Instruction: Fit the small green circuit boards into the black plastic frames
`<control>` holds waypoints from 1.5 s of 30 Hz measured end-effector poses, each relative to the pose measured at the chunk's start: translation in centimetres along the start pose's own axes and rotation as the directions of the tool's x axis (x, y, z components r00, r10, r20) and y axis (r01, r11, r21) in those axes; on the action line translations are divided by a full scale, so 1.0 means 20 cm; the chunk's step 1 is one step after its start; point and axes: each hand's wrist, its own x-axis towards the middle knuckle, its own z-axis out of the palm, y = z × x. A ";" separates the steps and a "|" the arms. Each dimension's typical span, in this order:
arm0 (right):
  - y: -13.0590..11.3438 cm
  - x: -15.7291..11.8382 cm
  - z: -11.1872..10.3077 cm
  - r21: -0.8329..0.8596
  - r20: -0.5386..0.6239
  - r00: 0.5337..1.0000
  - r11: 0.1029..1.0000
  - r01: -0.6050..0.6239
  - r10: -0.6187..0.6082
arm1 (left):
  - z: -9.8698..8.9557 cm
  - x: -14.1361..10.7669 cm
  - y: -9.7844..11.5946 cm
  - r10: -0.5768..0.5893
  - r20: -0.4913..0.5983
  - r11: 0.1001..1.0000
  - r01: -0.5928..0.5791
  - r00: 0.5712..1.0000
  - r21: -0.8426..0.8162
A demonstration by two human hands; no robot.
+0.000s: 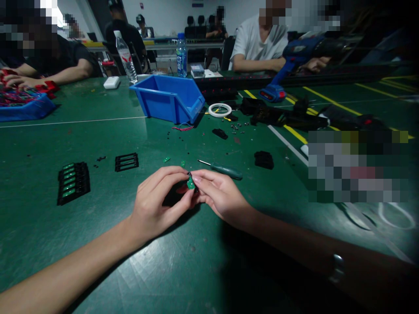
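Between my left hand (160, 198) and my right hand (219, 194) is a small green circuit board (190, 183), pinched by the fingertips of both. Something small and black shows at its edge, mostly hidden by the fingers. Just beyond the hands lie a dark green-handled screwdriver (225, 170) and two small green pieces, one of them a board (166, 160). To the left rest a black slotted frame (127, 162) and a row of black holders with green boards in them (73, 182). A stack of black parts (263, 160) sits to the right.
A blue bin (163, 102) stands ahead, with a roll of white tape (220, 110) and scattered screws beside it. A blue cordless drill (278, 74) is at the back right. Bottles (182, 56) stand behind the bin. Co-workers sit across the green table (108, 270).
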 end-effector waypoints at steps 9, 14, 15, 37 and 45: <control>0.00 0.00 -0.01 0.034 -0.013 0.999 0.999 -0.029 0.029 | 0.00 0.00 0.00 -0.004 0.037 1.000 0.005 0.999 -0.015; -0.01 -0.01 -0.01 0.019 -0.020 1.000 1.000 -0.024 0.025 | 0.00 0.00 -0.01 -0.005 0.062 1.000 0.006 0.998 -0.020; -0.02 -0.01 0.00 0.014 -0.023 0.999 1.000 -0.022 0.023 | 0.00 0.00 -0.01 -0.004 0.065 1.000 0.006 0.998 -0.020; -0.07 0.04 -0.02 0.020 0.003 0.981 0.981 -0.193 0.193 | 0.01 -0.01 -0.04 0.011 0.190 0.998 0.001 0.982 -0.061; -0.11 0.04 -0.05 -0.075 0.081 0.962 0.964 -0.254 0.259 | 0.01 -0.01 -0.04 0.011 0.206 0.995 0.009 0.979 -0.098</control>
